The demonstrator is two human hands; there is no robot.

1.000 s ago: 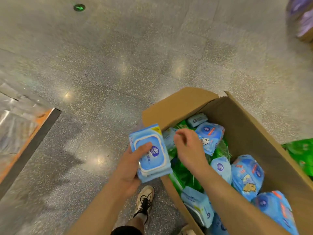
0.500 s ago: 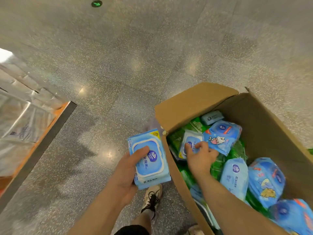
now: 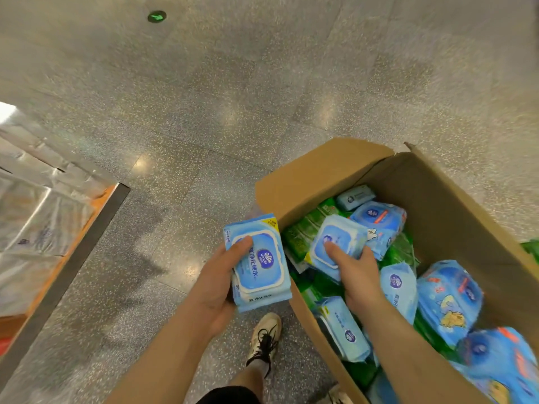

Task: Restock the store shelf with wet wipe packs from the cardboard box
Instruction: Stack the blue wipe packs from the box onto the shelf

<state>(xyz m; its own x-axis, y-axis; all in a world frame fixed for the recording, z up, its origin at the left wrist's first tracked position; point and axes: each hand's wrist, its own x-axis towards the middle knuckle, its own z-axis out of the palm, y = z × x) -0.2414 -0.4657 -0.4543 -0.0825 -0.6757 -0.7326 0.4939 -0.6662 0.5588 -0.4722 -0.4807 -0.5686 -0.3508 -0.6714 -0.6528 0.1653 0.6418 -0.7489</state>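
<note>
An open cardboard box (image 3: 455, 199) stands on the floor at the right, filled with several blue and green wet wipe packs. My left hand (image 3: 215, 278) grips a stack of light blue wet wipe packs (image 3: 259, 263) just outside the box's left wall, thumb across the top lid. Inside the box, my right hand (image 3: 353, 269) holds another light blue pack (image 3: 335, 240), lifting its near end above the green packs (image 3: 303, 228).
A low shelf edge (image 3: 73, 249) with an orange strip and plastic-wrapped goods (image 3: 32, 223) lies at the left. Speckled grey floor (image 3: 233, 97) stretches ahead. My shoe (image 3: 264, 336) stands beside the box. A green item (image 3: 530, 249) shows past the box's right wall.
My right hand went down into the box and took hold of a blue pack, which now lifts off the pile. The left hand kept its stack steady.
</note>
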